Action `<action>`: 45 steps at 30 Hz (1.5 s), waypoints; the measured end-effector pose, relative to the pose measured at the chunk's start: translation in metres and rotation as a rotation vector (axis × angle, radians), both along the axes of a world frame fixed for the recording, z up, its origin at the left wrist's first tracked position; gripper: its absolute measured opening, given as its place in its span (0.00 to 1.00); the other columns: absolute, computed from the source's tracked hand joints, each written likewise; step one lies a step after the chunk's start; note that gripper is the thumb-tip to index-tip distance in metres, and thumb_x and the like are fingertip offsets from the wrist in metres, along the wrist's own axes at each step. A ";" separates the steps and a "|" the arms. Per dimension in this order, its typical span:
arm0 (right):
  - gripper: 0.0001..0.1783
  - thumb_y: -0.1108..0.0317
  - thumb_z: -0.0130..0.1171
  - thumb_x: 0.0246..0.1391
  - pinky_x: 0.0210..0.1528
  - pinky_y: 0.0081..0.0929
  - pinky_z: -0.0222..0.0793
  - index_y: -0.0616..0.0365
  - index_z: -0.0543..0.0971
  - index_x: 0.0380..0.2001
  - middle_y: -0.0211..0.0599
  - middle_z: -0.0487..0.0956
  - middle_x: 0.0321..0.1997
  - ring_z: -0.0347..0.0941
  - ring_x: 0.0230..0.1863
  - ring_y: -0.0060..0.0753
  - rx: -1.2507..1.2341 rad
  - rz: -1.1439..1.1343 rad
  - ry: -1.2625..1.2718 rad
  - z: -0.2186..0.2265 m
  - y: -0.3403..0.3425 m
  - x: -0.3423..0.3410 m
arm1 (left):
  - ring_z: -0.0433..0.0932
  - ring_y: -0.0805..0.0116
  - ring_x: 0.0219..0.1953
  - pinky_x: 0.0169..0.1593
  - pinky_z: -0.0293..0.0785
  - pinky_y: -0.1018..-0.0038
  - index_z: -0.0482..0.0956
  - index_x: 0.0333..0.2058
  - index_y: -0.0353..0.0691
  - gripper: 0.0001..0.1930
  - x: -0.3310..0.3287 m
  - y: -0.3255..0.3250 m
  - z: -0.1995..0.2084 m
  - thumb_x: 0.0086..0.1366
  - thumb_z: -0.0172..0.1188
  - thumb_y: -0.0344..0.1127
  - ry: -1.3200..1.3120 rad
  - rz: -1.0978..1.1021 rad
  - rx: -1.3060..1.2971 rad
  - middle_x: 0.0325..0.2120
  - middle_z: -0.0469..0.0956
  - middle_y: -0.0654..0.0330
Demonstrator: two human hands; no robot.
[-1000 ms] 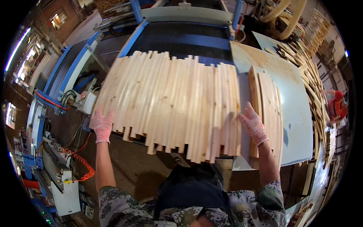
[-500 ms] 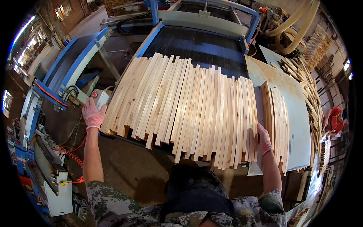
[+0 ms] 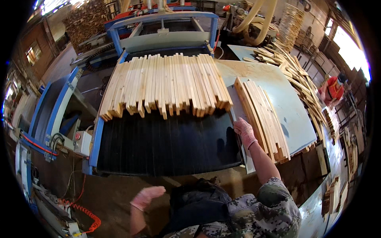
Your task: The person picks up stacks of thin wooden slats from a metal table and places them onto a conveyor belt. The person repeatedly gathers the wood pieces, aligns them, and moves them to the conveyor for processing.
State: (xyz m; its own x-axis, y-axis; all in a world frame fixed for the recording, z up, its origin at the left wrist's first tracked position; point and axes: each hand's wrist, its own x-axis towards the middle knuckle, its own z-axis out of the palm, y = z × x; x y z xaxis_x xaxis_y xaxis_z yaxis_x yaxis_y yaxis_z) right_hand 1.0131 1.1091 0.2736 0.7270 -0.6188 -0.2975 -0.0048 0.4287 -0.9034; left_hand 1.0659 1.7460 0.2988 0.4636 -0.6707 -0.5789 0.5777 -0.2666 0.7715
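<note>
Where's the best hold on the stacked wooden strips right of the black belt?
Probably the near ends, approached from the near side: the stacked wooden strips lie lengthwise on the grey-blue panel, with those ends exposed by its near edge.

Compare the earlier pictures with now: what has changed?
The wooden strips have moved forward along the black belt, baring its near end. The left hand has left them and drawn back, empty; the right hand has come away to the belt's right edge. The side stack stayed put.
</note>
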 end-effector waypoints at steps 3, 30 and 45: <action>0.27 0.56 0.62 0.71 0.38 0.19 0.70 0.64 0.76 0.63 0.34 0.82 0.44 0.74 0.37 0.21 -0.032 0.026 -0.081 0.009 0.020 -0.005 | 0.82 0.53 0.56 0.58 0.79 0.62 0.79 0.60 0.43 0.19 -0.035 0.006 -0.149 0.75 0.49 0.32 -0.921 -0.766 0.447 0.56 0.82 0.49; 0.28 0.69 0.65 0.67 0.46 0.21 0.75 0.66 0.74 0.68 0.35 0.85 0.49 0.76 0.42 0.19 -0.221 -0.136 -0.124 0.008 0.065 -0.040 | 0.81 0.53 0.53 0.54 0.76 0.58 0.83 0.58 0.39 0.29 -0.079 -0.085 -0.188 0.71 0.59 0.57 0.163 0.186 0.902 0.57 0.82 0.50; 0.30 0.65 0.64 0.69 0.66 0.25 0.71 0.61 0.72 0.71 0.40 0.83 0.60 0.76 0.60 0.26 -0.308 -0.056 -0.056 0.009 0.077 -0.050 | 0.81 0.59 0.51 0.58 0.74 0.60 0.87 0.52 0.41 0.19 -0.073 -0.053 -0.224 0.72 0.62 0.47 0.151 0.061 0.915 0.55 0.84 0.57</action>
State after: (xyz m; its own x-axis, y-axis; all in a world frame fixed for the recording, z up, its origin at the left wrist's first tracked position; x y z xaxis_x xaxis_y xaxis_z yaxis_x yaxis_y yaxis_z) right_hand 0.9628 1.1861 0.2831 0.6994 -0.7129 -0.0509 0.0642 0.1336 -0.9890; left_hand 0.9925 1.6934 0.0748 0.3596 0.0998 -0.9278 0.6882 -0.6998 0.1914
